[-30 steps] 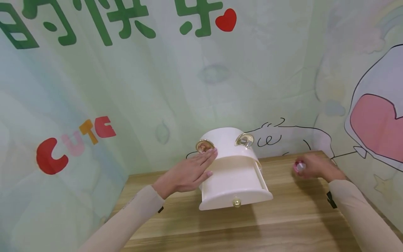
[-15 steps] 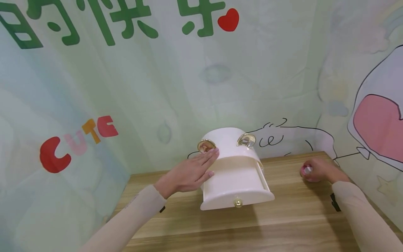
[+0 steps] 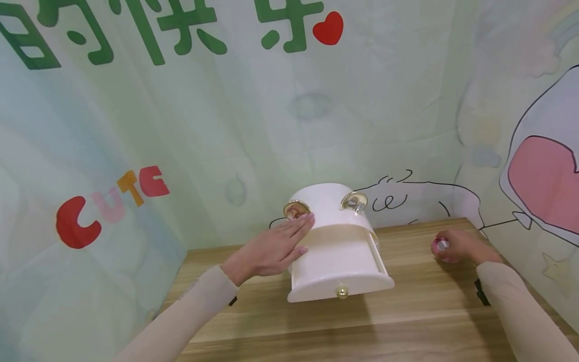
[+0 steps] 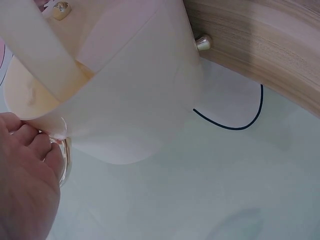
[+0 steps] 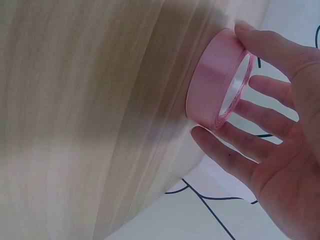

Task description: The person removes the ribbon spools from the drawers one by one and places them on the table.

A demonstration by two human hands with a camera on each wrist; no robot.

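Note:
A white storage box (image 3: 323,202) with rounded sides and two gold-rimmed round ornaments stands in the head view's middle. Its drawer (image 3: 332,254) is pulled out, a gold knob (image 3: 342,292) on its front. With straight fingers, my left hand (image 3: 273,249) rests on the box front by the left ornament (image 3: 296,209); the left wrist view also shows these fingers (image 4: 37,142) against the box edge. At the right, my right hand (image 3: 459,246) holds a roll of pink ribbon (image 5: 217,80) at the tabletop, thumb on one side and fingers on the other.
The wood-grain table (image 3: 407,306) meets a printed fabric backdrop (image 3: 235,136) behind and at both sides. In the left wrist view a small gold foot (image 4: 203,43) sticks out from the box toward the table.
My right hand has moved slightly right and nearer with the ribbon roll, then stayed put over the last half second. The left hand and the pulled-out drawer keep their places.

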